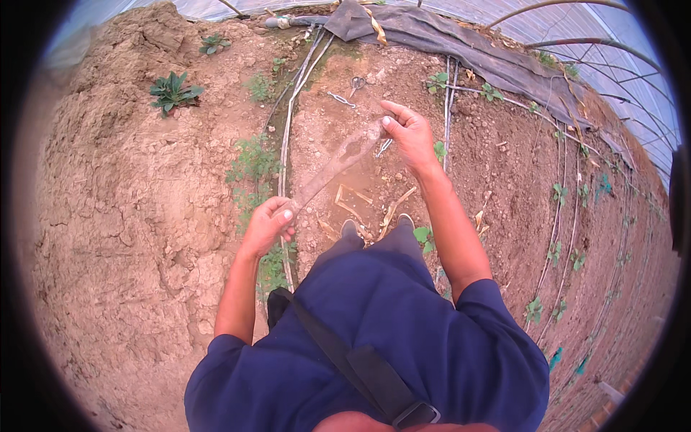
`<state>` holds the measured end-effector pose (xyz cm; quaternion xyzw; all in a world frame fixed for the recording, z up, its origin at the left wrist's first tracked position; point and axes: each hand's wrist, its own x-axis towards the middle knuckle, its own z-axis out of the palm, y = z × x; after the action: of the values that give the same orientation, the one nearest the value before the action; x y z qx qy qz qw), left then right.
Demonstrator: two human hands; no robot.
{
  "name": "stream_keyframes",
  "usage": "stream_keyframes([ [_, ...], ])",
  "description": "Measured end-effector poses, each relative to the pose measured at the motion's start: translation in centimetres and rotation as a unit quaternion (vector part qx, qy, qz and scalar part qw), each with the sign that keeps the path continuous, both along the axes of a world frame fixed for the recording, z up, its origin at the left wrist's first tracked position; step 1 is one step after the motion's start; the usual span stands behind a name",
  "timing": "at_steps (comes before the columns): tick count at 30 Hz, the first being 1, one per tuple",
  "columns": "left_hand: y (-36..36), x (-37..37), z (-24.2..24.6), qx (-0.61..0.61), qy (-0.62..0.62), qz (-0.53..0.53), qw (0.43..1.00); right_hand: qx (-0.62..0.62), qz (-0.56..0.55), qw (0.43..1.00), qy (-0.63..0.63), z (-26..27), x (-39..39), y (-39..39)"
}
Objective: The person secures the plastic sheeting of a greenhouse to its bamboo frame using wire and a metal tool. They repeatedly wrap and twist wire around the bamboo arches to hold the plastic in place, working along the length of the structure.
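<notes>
A thin, soiled, translucent strip, seemingly plastic film, is stretched on a slant between my hands. My left hand pinches its lower end, and my right hand pinches the upper end between thumb and fingers. Just under my right hand a small metal turnbuckle lies on the soil, partly hidden. Farther ahead are another metal turnbuckle and a pair of scissors, both on the ground. Dry stalks lie by my shoes.
White drip lines run along the soil on the left, others on the right among seedlings. Dark fabric borders the far edge, below curved greenhouse hoops. Rough, raised soil lies at left.
</notes>
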<state>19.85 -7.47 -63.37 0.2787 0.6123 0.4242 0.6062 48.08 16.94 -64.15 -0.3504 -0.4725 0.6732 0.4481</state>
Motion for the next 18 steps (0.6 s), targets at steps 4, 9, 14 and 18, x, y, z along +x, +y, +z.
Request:
stream_keyframes([
  [4,-1.5,5.0,0.1,0.002,0.011,0.028,1.000,-0.027,0.109,0.988,0.109,4.6,-0.3,0.6],
  [9,-1.4,11.4,0.5,0.057,-0.033,0.112,0.992,-0.080,0.158,0.959,0.220,7.3,1.2,1.9],
  [14,-0.5,17.3,1.2,0.087,0.062,0.203,0.973,-0.065,0.105,0.973,0.193,7.8,2.2,3.1],
  [18,-0.6,20.4,2.4,0.071,0.030,0.257,0.963,-0.044,0.093,0.983,0.152,7.9,3.3,3.4],
])
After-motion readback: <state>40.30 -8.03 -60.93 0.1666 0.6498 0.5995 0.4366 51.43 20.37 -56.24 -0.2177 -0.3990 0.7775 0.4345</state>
